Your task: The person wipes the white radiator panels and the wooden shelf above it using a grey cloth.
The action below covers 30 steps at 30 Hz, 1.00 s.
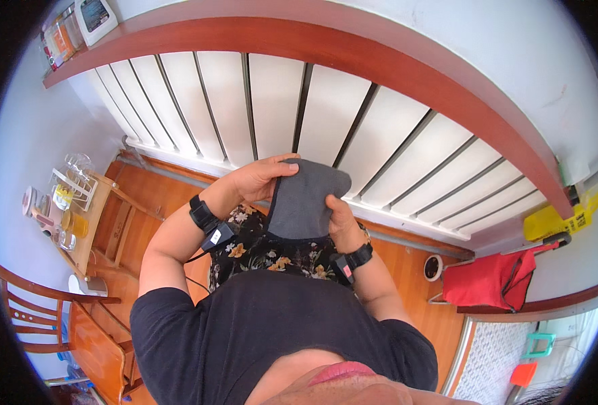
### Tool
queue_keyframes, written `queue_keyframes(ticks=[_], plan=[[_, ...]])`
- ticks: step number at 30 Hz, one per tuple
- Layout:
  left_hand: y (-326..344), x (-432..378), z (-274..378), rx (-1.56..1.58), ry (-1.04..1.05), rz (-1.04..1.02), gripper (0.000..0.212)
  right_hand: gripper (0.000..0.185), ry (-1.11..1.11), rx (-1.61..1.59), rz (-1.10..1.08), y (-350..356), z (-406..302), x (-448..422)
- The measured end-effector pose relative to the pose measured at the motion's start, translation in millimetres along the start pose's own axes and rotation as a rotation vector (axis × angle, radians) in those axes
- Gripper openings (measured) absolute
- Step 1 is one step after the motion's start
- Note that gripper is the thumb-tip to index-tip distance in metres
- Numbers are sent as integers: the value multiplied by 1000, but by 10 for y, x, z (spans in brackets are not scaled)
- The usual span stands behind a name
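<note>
A dark grey cloth (301, 202) with a darker edge is folded and held up in front of my lap. My left hand (262, 177) grips its upper left corner, thumb on top and fingers behind. On the right side, my right hand (344, 223) pinches the cloth's edge with the thumb in front; its other fingers are partly hidden. Beyond the cloth stands a white radiator (273, 106) with vertical panels, under a reddish-brown wooden sill (299, 38).
At left, a small wooden table (94, 223) bears glassware and a jar, near a wooden chair (96, 349). A red fabric cart bag (486, 281) stands at right beside a white pot (433, 267). Bottles and packets (66, 38) sit on the sill's left end.
</note>
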<state>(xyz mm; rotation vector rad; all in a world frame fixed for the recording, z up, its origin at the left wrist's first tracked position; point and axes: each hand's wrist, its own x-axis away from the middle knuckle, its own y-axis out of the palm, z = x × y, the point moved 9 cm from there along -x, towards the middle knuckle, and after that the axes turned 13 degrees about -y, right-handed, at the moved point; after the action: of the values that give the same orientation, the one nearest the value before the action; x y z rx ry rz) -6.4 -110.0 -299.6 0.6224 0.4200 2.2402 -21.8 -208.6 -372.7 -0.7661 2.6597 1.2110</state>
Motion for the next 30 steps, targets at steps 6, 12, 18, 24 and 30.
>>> queue_keyframes(ticks=[6, 12, 18, 24, 30], plan=[[-340, 179, 220, -160, 146, 299, 31, 59, -123, -42, 170, 125, -738, 243], [-1014, 263, -236, -198, -9, 492, 29, 50, -1459, 1337, 343, 1053, -3281, 1242], [-1084, 339, -732, -295, -117, 496, 30, 38, -1069, 2542, 290, 1730, -3913, 326], [-1110, 475, -950, -378, -188, 470, 37, 32, -710, 2475, 244, 1760, -3705, -124], [-1323, 667, -996, -447, -140, 536, 39, 37, -786, 2370, -125, 2274, -2994, -687]])
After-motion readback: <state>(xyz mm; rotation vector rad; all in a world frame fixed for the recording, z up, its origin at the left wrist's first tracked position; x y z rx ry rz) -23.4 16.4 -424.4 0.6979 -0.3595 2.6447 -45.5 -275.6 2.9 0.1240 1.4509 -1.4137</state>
